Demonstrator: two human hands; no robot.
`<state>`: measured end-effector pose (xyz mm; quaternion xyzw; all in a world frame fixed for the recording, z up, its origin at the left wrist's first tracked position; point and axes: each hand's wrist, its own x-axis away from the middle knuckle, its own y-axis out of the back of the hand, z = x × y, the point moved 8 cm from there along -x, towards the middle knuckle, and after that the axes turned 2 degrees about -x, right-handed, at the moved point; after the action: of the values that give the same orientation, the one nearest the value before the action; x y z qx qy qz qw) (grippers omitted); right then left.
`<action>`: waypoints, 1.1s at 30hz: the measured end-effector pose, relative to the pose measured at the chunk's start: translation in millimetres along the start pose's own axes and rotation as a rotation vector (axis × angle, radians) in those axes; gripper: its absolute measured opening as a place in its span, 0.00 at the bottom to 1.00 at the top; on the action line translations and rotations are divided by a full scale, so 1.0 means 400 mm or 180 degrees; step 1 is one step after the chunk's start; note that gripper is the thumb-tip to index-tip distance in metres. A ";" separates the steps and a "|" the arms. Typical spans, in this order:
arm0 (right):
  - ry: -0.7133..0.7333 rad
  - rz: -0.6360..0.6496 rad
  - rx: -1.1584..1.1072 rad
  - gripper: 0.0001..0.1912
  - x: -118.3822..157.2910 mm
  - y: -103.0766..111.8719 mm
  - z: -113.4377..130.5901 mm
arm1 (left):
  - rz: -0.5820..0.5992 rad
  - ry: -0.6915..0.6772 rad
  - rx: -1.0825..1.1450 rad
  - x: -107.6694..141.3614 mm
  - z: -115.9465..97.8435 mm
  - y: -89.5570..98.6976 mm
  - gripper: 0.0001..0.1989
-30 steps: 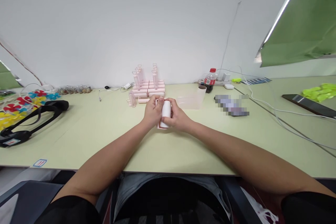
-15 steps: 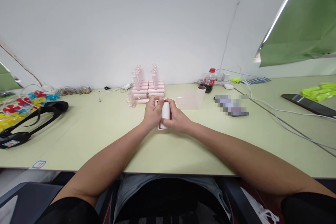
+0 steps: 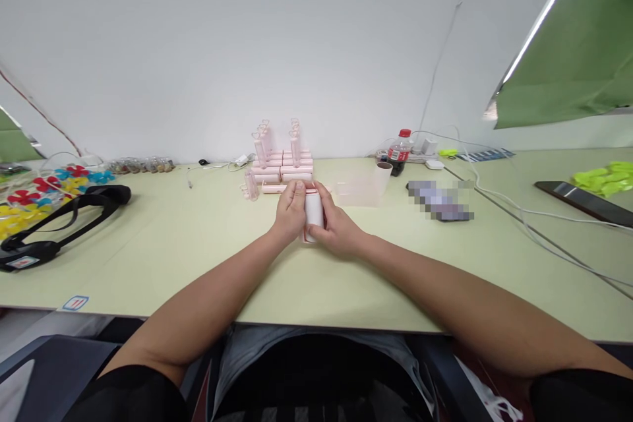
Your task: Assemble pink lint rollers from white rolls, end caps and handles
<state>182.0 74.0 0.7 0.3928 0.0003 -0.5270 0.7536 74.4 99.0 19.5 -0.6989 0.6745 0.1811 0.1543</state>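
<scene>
Both hands close around a white roll [image 3: 314, 209] with red edges, held over the middle of the table. My left hand [image 3: 291, 211] grips its left side, thumb near the top end. On the right side, my right hand [image 3: 339, 224] wraps it, thumb low across the front. Fingers hide the roll's sides and back. Just beyond lie stacked pink-and-white rolls [image 3: 297, 177], with several pink tubes [image 3: 295, 146] with loops standing on them. A clear pink tube [image 3: 251, 184] stands left of the stack. To the right is a translucent pink box [image 3: 353, 191].
A paper cup [image 3: 382, 178] and a cola bottle [image 3: 399, 151] stand at the back right. A blurred-out item [image 3: 440, 201], white cables [image 3: 524, 211] and a dark phone-like slab [image 3: 583, 201] lie right. Black headgear [image 3: 54, 254] and colourful plastic flowers [image 3: 64, 191] occupy the left.
My left thumb has shifted up and left on the roll, so more of its white front and red top edge shows. The whole view has shifted slightly.
</scene>
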 end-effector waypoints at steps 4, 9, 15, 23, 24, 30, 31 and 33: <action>-0.0361 -0.0146 -0.0049 0.48 -0.006 0.015 -0.045 | 0.0119 0.0079 -0.0263 -0.011 0.033 -0.005 0.13; -0.0795 -0.0189 0.0071 0.36 -0.015 0.042 -0.105 | -0.0633 -0.0032 -0.0979 -0.060 0.036 0.095 0.07; -0.0866 -0.0084 0.0546 0.26 -0.019 0.056 -0.109 | -0.1717 -0.0097 -0.2353 -0.127 0.013 0.289 0.19; -0.0599 -0.0201 0.1035 0.23 -0.022 0.062 -0.095 | -0.1398 0.0880 -0.3125 -0.157 0.115 0.361 0.17; -0.0562 -0.0257 0.1084 0.23 -0.022 0.064 -0.092 | -0.1388 0.0910 -0.3139 -0.158 0.119 0.364 0.16; -0.0093 -0.0736 0.1138 0.22 -0.019 0.085 -0.044 | -0.1431 0.0821 -0.3054 -0.163 0.096 0.365 0.10; 0.0041 -0.0779 0.1099 0.21 -0.018 0.085 -0.032 | -0.1440 0.0691 -0.2902 -0.162 0.083 0.354 0.10; 0.0285 -0.0797 0.0993 0.20 -0.016 0.082 -0.009 | -0.1390 0.0336 -0.2306 -0.152 0.053 0.316 0.10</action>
<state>206.5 85.5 20.2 0.5247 0.0011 -0.5923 0.6115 -54.2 157.3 32.5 -0.8428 0.4104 0.3333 -0.1012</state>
